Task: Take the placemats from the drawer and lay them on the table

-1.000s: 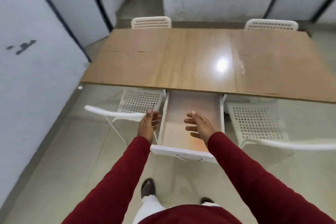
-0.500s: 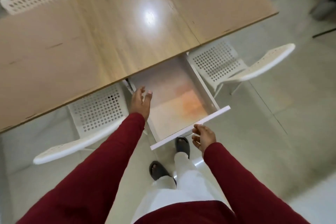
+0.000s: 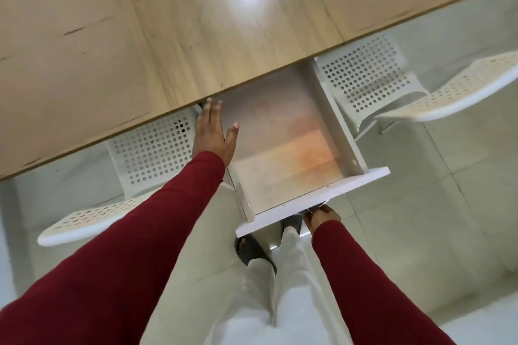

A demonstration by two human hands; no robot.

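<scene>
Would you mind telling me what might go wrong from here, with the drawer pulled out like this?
The left hand reaches in at the drawer's left side, close under the table edge; a push from the right hand, whose grip is at the handle under the drawer front, could pinch the fingers. The drawer is pulled far out and might tip or drop. The white chairs stand close on both sides and could snag a sleeve.

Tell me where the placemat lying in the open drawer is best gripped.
Probably the placemat's left long edge, beside the open left hand. It lies flat on the drawer floor, so fingers should slide under that edge from above. Its far end sits under the table.
</scene>
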